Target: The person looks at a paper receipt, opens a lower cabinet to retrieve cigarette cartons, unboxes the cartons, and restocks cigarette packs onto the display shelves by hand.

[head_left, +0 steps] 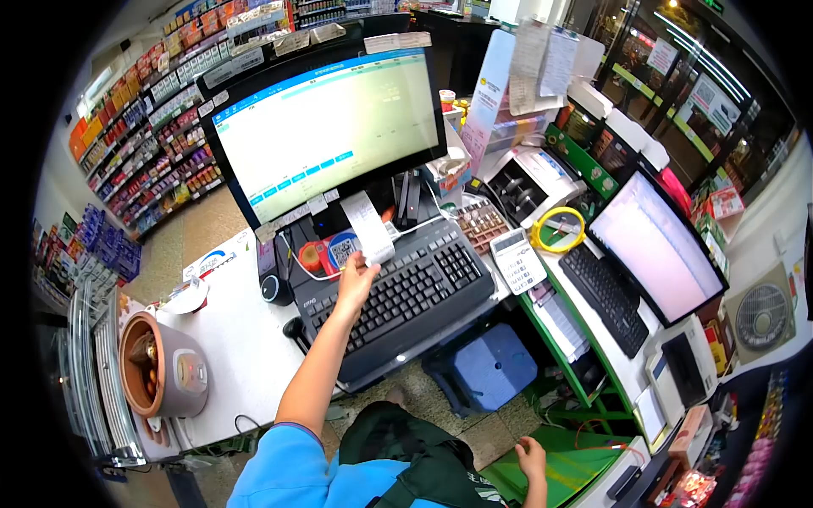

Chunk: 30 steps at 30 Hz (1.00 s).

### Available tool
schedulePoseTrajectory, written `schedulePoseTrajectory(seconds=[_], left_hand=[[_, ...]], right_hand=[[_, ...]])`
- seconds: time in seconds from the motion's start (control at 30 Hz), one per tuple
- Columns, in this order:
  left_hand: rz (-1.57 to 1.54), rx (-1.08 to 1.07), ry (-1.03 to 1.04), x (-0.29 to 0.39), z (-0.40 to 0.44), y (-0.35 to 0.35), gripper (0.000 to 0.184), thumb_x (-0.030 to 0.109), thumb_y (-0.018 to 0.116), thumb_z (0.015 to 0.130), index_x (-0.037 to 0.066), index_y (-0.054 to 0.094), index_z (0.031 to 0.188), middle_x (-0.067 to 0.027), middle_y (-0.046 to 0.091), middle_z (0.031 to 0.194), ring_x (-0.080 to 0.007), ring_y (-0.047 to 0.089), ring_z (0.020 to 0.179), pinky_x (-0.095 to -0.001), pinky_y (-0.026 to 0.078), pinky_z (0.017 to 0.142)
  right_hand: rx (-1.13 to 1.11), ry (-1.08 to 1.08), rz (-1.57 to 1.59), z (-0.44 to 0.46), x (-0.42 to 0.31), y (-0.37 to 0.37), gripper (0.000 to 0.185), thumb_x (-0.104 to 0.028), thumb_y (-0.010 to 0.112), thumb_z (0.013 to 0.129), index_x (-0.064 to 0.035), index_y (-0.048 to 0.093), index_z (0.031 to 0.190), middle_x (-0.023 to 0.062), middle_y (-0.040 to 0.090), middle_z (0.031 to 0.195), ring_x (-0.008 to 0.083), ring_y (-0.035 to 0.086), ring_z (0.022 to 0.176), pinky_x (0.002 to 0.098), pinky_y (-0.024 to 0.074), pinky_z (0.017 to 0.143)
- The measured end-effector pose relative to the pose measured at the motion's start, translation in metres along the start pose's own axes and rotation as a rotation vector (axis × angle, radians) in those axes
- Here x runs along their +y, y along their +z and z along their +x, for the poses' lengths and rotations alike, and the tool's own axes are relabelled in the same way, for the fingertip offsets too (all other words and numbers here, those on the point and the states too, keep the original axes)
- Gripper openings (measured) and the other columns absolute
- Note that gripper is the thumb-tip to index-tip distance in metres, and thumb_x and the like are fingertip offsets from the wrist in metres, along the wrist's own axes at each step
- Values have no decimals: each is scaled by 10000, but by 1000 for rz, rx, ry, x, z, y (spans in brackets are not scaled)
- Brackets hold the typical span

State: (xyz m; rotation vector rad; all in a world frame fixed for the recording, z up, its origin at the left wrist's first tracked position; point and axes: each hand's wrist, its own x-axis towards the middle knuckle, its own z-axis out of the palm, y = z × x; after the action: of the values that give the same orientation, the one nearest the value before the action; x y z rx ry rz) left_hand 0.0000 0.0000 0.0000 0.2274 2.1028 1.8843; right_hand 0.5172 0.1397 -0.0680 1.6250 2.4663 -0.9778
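A long white paper slip (366, 222) hangs down below the large monitor (330, 127). My left hand (356, 279) pinches its lower end, just above the left part of the black keyboard (415, 284). A round red sticker with a QR code (342, 251) lies beside the slip. My right hand (531, 457) hangs low near my side, fingers loosely curled, over a green surface (550, 457); nothing shows in it.
A blue stool (494, 370) stands under the counter. To the right are a calculator (517, 261), a coin tray (482, 222), a yellow ring (557, 229) and a second monitor (659, 245). A cooker pot (184, 372) stands on the left counter.
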Motion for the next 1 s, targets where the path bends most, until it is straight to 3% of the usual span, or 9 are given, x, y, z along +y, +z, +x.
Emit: schedulePoseTrajectory(seconds=[0.07, 0.1, 0.27, 0.4, 0.57, 0.7, 0.8, 0.87, 1.0], left_hand=[[-16, -83, -49, -7, -38, 32, 490, 129, 621, 771, -21, 412, 1188, -117, 560, 1010, -175, 540, 920, -276, 426, 795], [70, -98, 66, 15, 47, -50, 388, 113, 615, 777, -19, 475, 1114, -75, 584, 908, -134, 542, 841, -257, 427, 745], [14, -128, -8, 22, 2, -17, 166, 120, 614, 792, -4, 583, 897, -18, 587, 794, -81, 516, 732, -237, 415, 697], [41, -9, 48, 0, 6, -22, 180, 155, 611, 781, -7, 582, 856, -58, 591, 764, -121, 533, 721, -257, 419, 684], [625, 188, 79, 41, -2, -64, 191, 178, 565, 755, 25, 584, 868, -157, 608, 749, -303, 594, 699, -353, 453, 637], [762, -115, -37, 79, -32, -101, 218, 168, 560, 733, 31, 604, 897, -159, 622, 785, -310, 605, 743, -360, 466, 665], [616, -664, -58, 123, -68, -99, 260, 161, 570, 731, -4, 590, 931, -164, 621, 847, -265, 608, 789, -329, 461, 723], [548, -920, -31, 141, -72, -85, 233, 168, 562, 741, -13, 569, 887, -156, 606, 796, -243, 593, 749, -323, 452, 688], [591, -1140, 9, 157, -55, -61, 221, 161, 566, 744, -30, 540, 851, -124, 574, 733, -212, 554, 682, -331, 430, 631]], right_hand=[[4, -24, -83, 0, 1, -42, 278, -169, 640, 752, -52, 585, 997, 114, 611, 935, 224, 600, 830, 343, 469, 734], [-45, -55, 66, 33, -101, 52, 278, -169, 640, 752, -52, 585, 997, 114, 611, 935, 224, 600, 830, 343, 469, 734], [-25, -194, 235, 71, -139, 6, 245, -100, 618, 763, -18, 573, 989, 113, 616, 904, 207, 607, 763, 303, 478, 678], [-114, -379, 166, 112, -192, -7, 252, -76, 621, 759, -11, 571, 998, 123, 622, 896, 207, 616, 772, 285, 480, 675], [-142, -584, 102, 148, -260, -24, 243, -98, 612, 756, -36, 577, 989, 111, 609, 899, 230, 607, 775, 311, 472, 661], [-309, -770, 279, 162, -309, -27, 242, -81, 604, 762, -13, 575, 992, 128, 601, 896, 251, 598, 806, 312, 468, 709], [-444, -953, 269, 144, -391, -54, 250, -102, 614, 767, -37, 574, 1006, 117, 596, 928, 255, 591, 838, 311, 463, 736], [-392, -1277, 282, 131, -434, -57, 304, -75, 623, 744, -26, 564, 1038, 133, 560, 1068, 279, 538, 1007, 341, 429, 853], [-818, -1464, 272, 128, -471, -40, 414, -227, 580, 794, -43, 490, 1153, 141, 524, 1139, 294, 499, 1056, 366, 393, 892]])
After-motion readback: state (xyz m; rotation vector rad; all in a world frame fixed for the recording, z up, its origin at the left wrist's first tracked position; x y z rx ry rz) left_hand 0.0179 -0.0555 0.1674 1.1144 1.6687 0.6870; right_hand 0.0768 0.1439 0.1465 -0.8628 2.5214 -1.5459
